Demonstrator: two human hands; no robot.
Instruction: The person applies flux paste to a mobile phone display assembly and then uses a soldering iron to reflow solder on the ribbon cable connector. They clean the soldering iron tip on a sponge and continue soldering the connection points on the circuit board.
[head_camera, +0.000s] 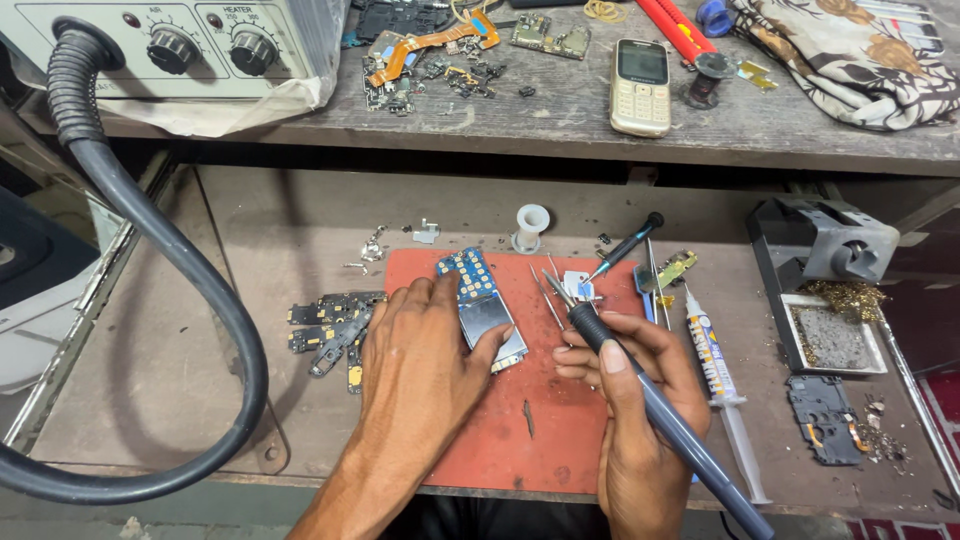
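Left hand (425, 345) presses the phone board (482, 305) flat on the red mat (520, 440) near the counter's front edge, fingers closed on it; right hand (630, 400) grips the soldering iron (640, 390).

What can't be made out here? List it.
- Head view: the left hand covers the lower left part of the phone board.
- Soldering iron handle runs off the bottom edge.
- Iron tip's contact point beside the tweezers: too small to tell.

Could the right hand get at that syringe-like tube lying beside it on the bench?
Probably yes: the tube lies just beside the right hand with nothing between, but that hand holds a soldering iron.
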